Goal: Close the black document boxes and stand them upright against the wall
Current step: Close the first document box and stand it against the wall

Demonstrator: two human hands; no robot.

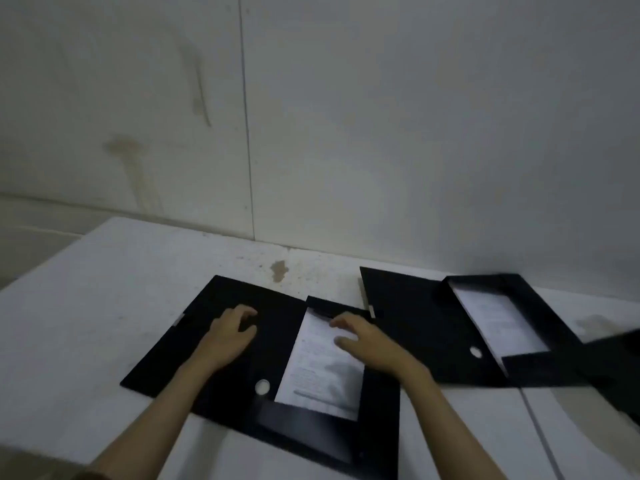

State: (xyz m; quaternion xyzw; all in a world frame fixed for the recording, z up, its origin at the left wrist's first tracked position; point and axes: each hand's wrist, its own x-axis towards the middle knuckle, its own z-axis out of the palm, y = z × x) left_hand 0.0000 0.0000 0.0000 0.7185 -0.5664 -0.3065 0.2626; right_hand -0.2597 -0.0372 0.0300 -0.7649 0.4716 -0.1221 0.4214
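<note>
Near flat black card document box [377, 403]: open on white bench [86, 306], white printed sheets [322, 368] in tray, lid flap [214, 334] folded out leftward. Long axis runs away from viewer toward wall [415, 133].

Left hand [230, 336]: spread flat on lid flap, holding nothing. Nearer hand for swinging flap rightward over tray, by judgement.

Right hand [363, 341]: fingers spread, pressing sheets at tray's far end.

Second open black box [415, 327]: just beside, to right, untouched.
</note>
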